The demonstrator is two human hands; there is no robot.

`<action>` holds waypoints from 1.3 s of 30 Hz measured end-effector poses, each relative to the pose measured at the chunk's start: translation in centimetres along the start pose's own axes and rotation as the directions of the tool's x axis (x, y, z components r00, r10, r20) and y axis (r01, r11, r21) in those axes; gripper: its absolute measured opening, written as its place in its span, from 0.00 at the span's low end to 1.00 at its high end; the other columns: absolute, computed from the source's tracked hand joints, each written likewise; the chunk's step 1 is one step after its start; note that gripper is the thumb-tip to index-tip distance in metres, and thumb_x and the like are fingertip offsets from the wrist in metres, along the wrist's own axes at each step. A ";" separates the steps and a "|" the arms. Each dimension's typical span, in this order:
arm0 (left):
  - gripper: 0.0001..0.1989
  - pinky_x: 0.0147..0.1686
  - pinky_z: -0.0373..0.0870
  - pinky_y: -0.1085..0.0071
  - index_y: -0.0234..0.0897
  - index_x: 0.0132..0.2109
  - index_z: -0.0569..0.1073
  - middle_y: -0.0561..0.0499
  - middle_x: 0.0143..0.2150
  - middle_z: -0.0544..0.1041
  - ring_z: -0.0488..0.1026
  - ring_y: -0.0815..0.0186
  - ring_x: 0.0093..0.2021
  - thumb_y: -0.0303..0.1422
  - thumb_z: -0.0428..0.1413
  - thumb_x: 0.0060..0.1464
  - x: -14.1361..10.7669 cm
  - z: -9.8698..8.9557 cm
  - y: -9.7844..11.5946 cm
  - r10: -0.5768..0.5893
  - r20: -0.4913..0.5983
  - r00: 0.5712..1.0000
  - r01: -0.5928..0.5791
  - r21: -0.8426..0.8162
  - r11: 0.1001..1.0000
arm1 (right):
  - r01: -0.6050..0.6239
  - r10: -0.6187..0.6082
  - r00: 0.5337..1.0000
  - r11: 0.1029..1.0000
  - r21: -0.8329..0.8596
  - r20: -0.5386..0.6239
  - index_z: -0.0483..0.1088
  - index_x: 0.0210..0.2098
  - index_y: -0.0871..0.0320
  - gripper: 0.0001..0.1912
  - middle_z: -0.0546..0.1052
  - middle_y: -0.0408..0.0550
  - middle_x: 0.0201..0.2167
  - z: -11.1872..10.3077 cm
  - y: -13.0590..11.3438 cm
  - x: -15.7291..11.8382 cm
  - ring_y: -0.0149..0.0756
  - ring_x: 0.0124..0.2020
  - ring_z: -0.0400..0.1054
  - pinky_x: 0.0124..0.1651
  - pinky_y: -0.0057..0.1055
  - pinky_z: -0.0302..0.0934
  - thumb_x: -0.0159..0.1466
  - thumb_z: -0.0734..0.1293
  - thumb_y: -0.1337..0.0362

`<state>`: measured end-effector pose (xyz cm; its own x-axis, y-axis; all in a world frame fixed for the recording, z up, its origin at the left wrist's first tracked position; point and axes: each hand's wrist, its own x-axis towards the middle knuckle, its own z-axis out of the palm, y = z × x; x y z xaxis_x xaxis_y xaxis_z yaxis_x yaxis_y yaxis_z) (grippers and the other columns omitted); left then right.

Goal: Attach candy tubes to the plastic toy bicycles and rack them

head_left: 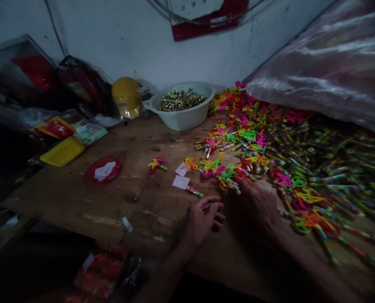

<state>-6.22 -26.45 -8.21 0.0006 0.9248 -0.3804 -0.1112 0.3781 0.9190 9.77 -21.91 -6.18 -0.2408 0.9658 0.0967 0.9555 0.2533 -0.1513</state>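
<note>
My left hand (203,219) hovers over the wooden table (149,206) with its fingers loosely curled and apart; nothing shows in it. Just beyond its fingers lies a short colourful tube (194,191) beside a small printed paper card (180,182). To the right, my right hand (258,202) reaches to the near edge of a pile of neon plastic pieces (228,172). Its fingertips are dark and blurred against the pile, so what they hold, if anything, cannot be made out. A small cluster of bright pieces (157,164) sits apart on the left.
A white basin (187,120) full of small tubes stands at the back. Many colourful tubes (329,168) cover the right side under a large plastic bag (326,71). At left are a red dish (88,174) with papers, a yellow tray (63,152) and a yellow helmet (126,92).
</note>
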 end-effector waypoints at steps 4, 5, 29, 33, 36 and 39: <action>0.19 0.32 0.71 0.73 0.30 0.41 0.71 0.45 0.34 0.76 0.74 0.66 0.32 0.41 0.59 0.47 1.1 1.9 1.1 0.077 0.021 0.997 -0.066 -0.316 0.947 | 0.083 -0.042 0.981 0.973 0.213 -0.189 0.68 0.38 0.59 0.10 0.76 0.51 0.33 0.4 -1.5 -1.4 0.37 0.28 0.69 0.26 0.28 0.53 0.60 0.58 0.64; 0.18 0.34 0.70 0.73 0.31 0.41 0.71 0.46 0.35 0.77 0.74 0.66 0.33 0.40 0.60 0.47 1.3 2.2 1.3 0.096 0.002 0.995 -0.088 -0.385 0.919 | 0.074 -0.014 0.978 0.956 0.283 -0.207 0.68 0.38 0.59 0.11 0.76 0.51 0.31 0.5 -2.0 -1.6 0.38 0.28 0.70 0.27 0.28 0.55 0.60 0.58 0.62; 0.28 0.53 0.57 0.51 0.35 0.60 0.61 0.39 0.60 0.63 0.60 0.48 0.57 0.28 0.50 0.51 7.9 -10.8 7.4 0.705 0.030 0.708 -0.060 0.998 0.018 | 0.132 -0.130 0.989 0.991 0.013 -0.071 0.70 0.47 0.55 0.17 0.75 0.51 0.43 -1.1 2.0 7.7 0.38 0.33 0.71 0.27 0.27 0.53 0.59 0.60 0.66; 0.27 0.60 0.45 0.48 0.41 0.56 0.66 0.48 0.64 0.57 0.48 0.49 0.64 0.25 0.52 0.46 8.5 -7.8 6.5 0.589 0.295 0.753 -0.261 0.954 -0.144 | 0.021 0.012 0.981 0.986 0.167 -0.193 0.72 0.41 0.60 0.15 0.77 0.51 0.32 -2.1 2.9 6.9 0.37 0.27 0.69 0.29 0.28 0.55 0.61 0.59 0.61; 0.24 0.60 0.41 0.45 0.44 0.53 0.68 0.49 0.62 0.62 0.49 0.50 0.64 0.24 0.52 0.47 9.4 -7.6 5.9 0.555 0.325 0.765 -0.268 0.946 -0.185 | -0.032 0.104 0.986 0.887 0.460 -0.132 0.70 0.28 0.59 0.14 0.70 0.44 0.19 -2.9 2.8 5.7 0.31 0.20 0.63 0.23 0.25 0.53 0.60 0.60 0.57; 0.17 0.60 0.46 0.48 0.42 0.48 0.71 0.48 0.52 0.72 0.58 0.54 0.60 0.26 0.51 0.51 10.2 -8.7 5.9 0.536 0.349 0.768 -0.298 0.937 -0.183 | -0.130 0.137 0.990 0.762 0.634 0.038 0.66 0.21 0.58 0.14 0.64 0.40 0.13 -2.9 2.1 3.6 0.28 0.16 0.57 0.19 0.24 0.51 0.59 0.61 0.57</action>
<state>-15.53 -15.20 -7.58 0.2877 0.9280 0.2366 0.9512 -0.3056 0.0420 11.45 -18.09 -3.33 -0.1138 0.9928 0.0371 0.6517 0.1028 -0.7514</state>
